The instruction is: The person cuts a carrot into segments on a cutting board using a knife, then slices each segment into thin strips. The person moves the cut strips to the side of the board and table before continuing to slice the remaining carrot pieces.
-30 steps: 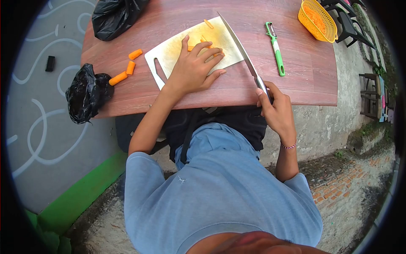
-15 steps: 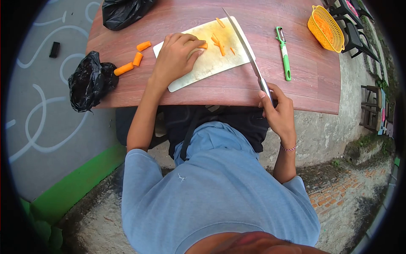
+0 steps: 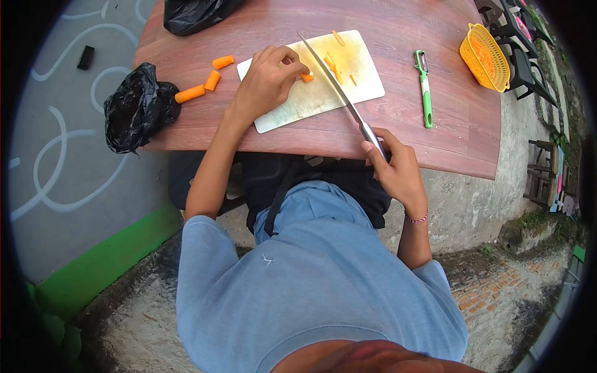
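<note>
My left hand [image 3: 266,81] is over the left part of the white cutting board [image 3: 292,109], its fingers closed around a carrot piece [image 3: 307,78] whose end peeks out by the fingertips. My right hand [image 3: 398,168] grips the handle of a long knife [image 3: 339,88] near the table's front edge. The blade slants up and left across the board, its tip to the upper right of my left hand. Thin carrot slices [image 3: 333,65] lie on the board, right of the blade. Left of the board are several peeled carrot chunks [image 3: 190,94].
A green-and-white peeler [image 3: 425,93] lies right of the board on the wooden table [image 3: 460,124]. A yellow basket [image 3: 499,78] of shredded carrot stands at the right edge. Black plastic bags lie at the left edge [image 3: 140,109] and the far side [image 3: 193,15].
The knife and my right hand have moved left, bringing the blade closer to my left hand. My left fingers have lifted and curled around the carrot piece. The view has shifted slightly.
</note>
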`<move>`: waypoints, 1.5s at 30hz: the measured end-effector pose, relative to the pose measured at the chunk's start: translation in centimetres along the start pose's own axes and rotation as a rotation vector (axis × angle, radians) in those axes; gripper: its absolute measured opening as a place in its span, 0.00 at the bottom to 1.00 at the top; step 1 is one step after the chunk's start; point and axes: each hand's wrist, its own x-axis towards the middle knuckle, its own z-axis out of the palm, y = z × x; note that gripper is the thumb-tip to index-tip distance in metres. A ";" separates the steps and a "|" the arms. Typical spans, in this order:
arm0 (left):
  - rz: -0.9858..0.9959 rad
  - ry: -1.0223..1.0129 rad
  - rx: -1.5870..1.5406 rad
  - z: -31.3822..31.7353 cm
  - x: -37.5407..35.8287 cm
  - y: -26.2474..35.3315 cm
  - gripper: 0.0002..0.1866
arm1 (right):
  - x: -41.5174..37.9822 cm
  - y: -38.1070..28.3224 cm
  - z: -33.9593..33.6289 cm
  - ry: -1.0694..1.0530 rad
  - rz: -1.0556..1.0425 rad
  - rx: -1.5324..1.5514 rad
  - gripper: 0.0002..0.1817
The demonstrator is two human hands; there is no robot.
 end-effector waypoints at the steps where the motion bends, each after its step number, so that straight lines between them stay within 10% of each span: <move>1: 0.014 0.032 0.004 -0.1 0.0 0.0 0.09 | 0.1 -0.1 0.0 -0.018 0.013 0.009 0.20; 16: -0.234 0.161 0.144 1.3 -1.9 3.5 0.20 | 1.5 -2.0 0.3 -0.131 0.039 0.028 0.20; 45: -0.153 0.227 -0.103 1.5 -2.5 2.5 0.10 | 1.0 -3.7 2.4 -0.112 0.002 0.037 0.19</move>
